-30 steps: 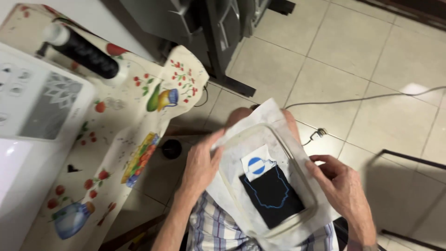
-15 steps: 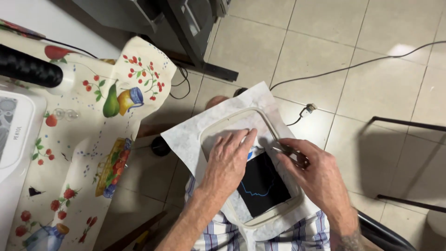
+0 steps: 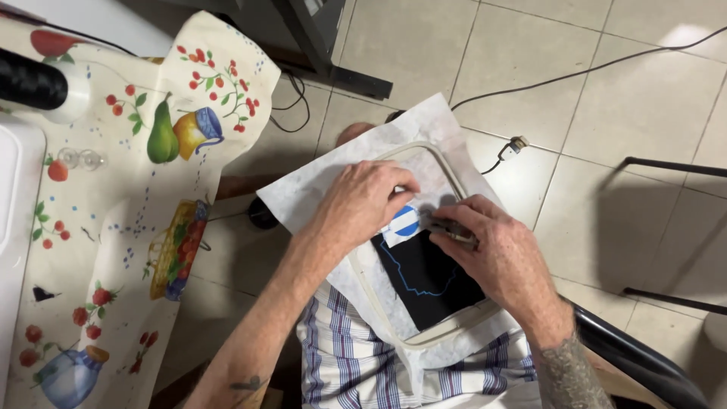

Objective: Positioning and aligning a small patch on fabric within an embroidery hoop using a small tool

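An embroidery hoop (image 3: pixel 454 178) with white backing fabric (image 3: pixel 318 193) rests on my lap. Inside it lies a black fabric patch (image 3: pixel 432 280) with a blue stitched outline and a small blue and white round emblem (image 3: pixel 405 221). My left hand (image 3: pixel 363 198) presses flat on the fabric just left of the emblem, fingers touching it. My right hand (image 3: pixel 503 254) grips a small metal tool (image 3: pixel 448 227), its tip pointing at the emblem's right edge.
A table with a fruit-printed cloth (image 3: pixel 151 189) stands at left, holding a black thread spool (image 3: pixel 34 83) and a white machine (image 3: pixel 19 197). Cables (image 3: pixel 575 72) run over the tiled floor. A dark chair frame (image 3: pixel 666 227) stands at right.
My left hand slid from the hoop's left edge onto the fabric beside the emblem. My right hand came in from the hoop's right side with the tool. The view shifted closer.
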